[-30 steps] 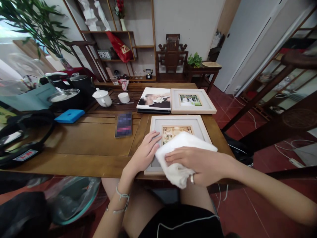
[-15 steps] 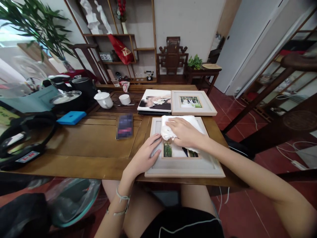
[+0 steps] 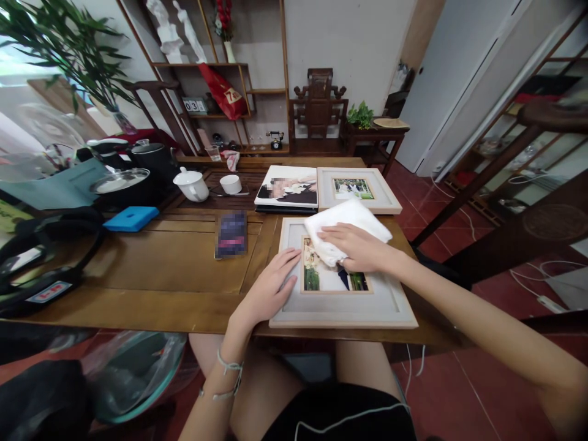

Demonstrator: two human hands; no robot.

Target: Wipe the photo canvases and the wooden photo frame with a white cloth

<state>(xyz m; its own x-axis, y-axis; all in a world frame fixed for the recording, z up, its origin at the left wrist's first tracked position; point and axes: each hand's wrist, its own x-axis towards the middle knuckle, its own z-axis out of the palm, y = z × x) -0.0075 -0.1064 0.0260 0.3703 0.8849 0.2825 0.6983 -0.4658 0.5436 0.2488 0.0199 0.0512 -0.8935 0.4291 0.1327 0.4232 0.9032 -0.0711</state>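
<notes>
A light-wood picture frame (image 3: 342,311) lies flat at the front edge of the wooden table, with a small photo (image 3: 312,277) inside a wide pale mat. Over its upper part my right hand (image 3: 361,246) grips a folded white cloth (image 3: 351,214), which covers part of the photo and overhangs the frame's far edge. My left hand (image 3: 272,285) rests on the frame's left side, fingers stretched out and holding nothing. Some of the right fingers are hidden by the cloth.
Behind lie a second picture frame (image 3: 390,195) and a photo album (image 3: 285,191). Leftward on the table (image 3: 184,257) are a dark blurred booklet (image 3: 231,234), a blue box (image 3: 131,218), a white lidded cup (image 3: 192,185), a small white bowl (image 3: 230,184) and a black headset (image 3: 68,269).
My right hand and the cloth have slid to the right across the frame, uncovering more of the photo's left side. The left hand stays in place.
</notes>
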